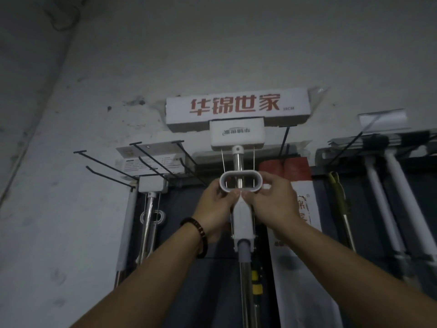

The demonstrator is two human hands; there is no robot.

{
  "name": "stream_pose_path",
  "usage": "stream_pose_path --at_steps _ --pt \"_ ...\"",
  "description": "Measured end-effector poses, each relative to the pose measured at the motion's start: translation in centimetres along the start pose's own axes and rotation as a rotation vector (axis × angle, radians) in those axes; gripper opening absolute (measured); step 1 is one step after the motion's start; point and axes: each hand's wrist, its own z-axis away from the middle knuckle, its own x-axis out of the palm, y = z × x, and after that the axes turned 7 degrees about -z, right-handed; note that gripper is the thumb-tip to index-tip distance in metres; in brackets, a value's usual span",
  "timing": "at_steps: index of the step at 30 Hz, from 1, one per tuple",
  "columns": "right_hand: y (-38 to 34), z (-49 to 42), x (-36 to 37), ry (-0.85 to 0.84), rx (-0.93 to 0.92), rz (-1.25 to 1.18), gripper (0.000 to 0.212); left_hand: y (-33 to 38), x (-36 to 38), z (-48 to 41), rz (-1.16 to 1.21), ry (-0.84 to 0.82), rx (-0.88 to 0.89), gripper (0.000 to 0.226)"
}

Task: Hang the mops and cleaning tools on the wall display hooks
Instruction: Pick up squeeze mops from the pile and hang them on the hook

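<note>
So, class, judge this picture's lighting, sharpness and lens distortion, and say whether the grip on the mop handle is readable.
Head view: dim, flat, bluish light with no glare; the red-lettered sign and white loop handle are fairly sharp; towards the edges detail softens, and the wall corner leans under the wide lens; left hand and right hand are dark yet plainly grip the loop.

White oval plastic handle loop (240,182) up front, grey sleeve (244,250) below, then shiny silver metal pole (246,292). Red characters across the long white box (237,108). Thin black wire hooks (106,162), dark brown beaded bracelet (196,233), yellow-and-black bands (256,284) lower down.
</note>
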Motion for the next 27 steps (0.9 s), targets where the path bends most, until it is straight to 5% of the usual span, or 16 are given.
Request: stream_pose_path --at_steps 11,17,27 --pt "6.7 -0.5 2.4 0.066 0.082 0.210 0.026 -5.7 1.4 -0.8 0.018 0.019 -0.166 0.019" --pt "7.5 0.8 3.0 0.031 0.108 0.317 0.064 -7.6 1.5 -0.6 -0.010 -0.017 -0.196 0.024" --pt "7.6 0.9 2.4 0.022 0.104 0.342 0.067 -7.8 2.8 -0.6 -0.079 -0.006 -0.087 0.030"
